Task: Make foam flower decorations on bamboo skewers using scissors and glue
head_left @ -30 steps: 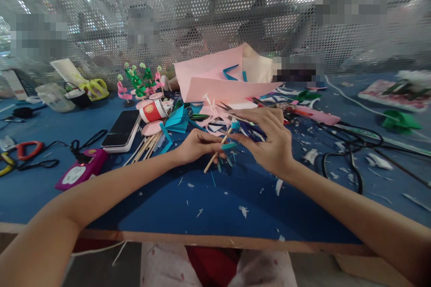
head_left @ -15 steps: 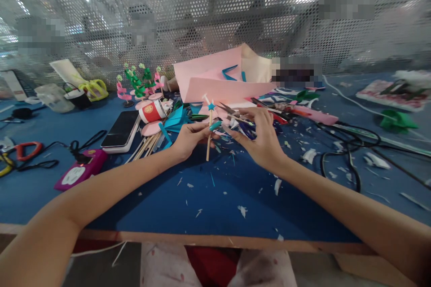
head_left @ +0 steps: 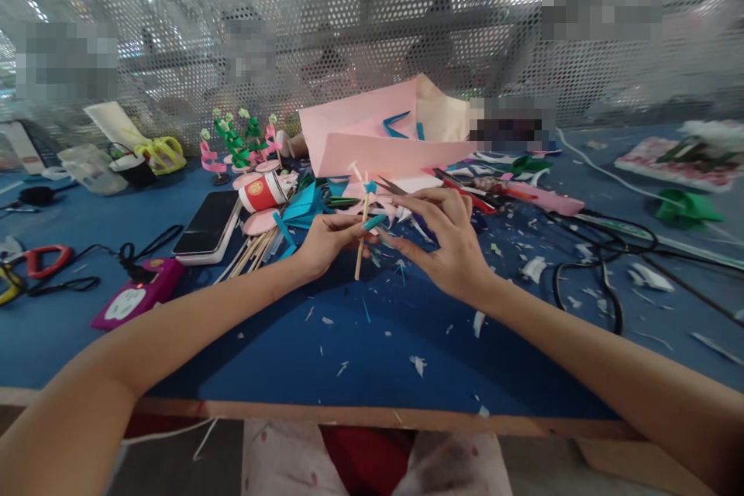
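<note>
My left hand (head_left: 332,242) pinches a thin wooden stick (head_left: 359,256), held upright at a slight tilt. A small blue paper piece (head_left: 370,187) sits near the stick's top. By my left thumb shows a teal sliver (head_left: 375,222); I cannot tell whether it is paper or a nail. My right hand (head_left: 450,240) hovers close to the stick's right side, its thumb and index finger apart and nothing visible between them. Just behind those fingers lies a pointed grey blade (head_left: 391,185). Blue folded paper (head_left: 303,205) lies left of the stick.
Behind the hands stands a large pink paper sheet (head_left: 372,153). To the left are a paper cup (head_left: 263,194), a phone (head_left: 210,223), a purple device (head_left: 139,294) and pliers (head_left: 49,260). A pink glue gun (head_left: 546,198) and black cables (head_left: 616,302) lie right. White scraps (head_left: 417,364) litter the table.
The blue paper piece has turned and shifted slightly right at the stick's top. My right index finger has stretched left towards it. My left hand has barely moved.
</note>
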`<state>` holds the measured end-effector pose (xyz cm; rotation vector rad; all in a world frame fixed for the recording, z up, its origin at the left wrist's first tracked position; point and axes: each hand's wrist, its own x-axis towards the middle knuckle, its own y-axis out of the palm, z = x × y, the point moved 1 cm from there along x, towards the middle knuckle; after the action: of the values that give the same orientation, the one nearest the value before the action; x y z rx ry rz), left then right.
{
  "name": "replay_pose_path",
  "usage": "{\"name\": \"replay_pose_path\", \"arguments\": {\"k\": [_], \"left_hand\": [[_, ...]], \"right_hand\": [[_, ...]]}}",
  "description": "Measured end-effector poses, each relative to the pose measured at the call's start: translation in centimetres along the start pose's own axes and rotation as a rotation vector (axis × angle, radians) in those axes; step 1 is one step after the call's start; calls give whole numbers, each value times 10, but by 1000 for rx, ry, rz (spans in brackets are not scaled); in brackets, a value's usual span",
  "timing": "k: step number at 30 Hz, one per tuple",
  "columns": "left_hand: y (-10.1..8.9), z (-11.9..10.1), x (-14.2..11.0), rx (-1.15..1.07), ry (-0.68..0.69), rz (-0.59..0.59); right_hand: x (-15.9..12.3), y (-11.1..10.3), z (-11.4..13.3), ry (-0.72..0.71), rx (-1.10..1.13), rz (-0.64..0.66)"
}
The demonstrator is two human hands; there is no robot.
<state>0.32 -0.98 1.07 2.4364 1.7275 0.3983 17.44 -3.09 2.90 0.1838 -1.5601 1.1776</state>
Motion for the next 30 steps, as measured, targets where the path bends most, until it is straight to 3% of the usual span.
{"name": "replay_pose_path", "arguments": {"k": [30], "left_hand": [[1,1,0,25,-22,15]], "right_hand": [[0,0,0,28,23,41]]}}
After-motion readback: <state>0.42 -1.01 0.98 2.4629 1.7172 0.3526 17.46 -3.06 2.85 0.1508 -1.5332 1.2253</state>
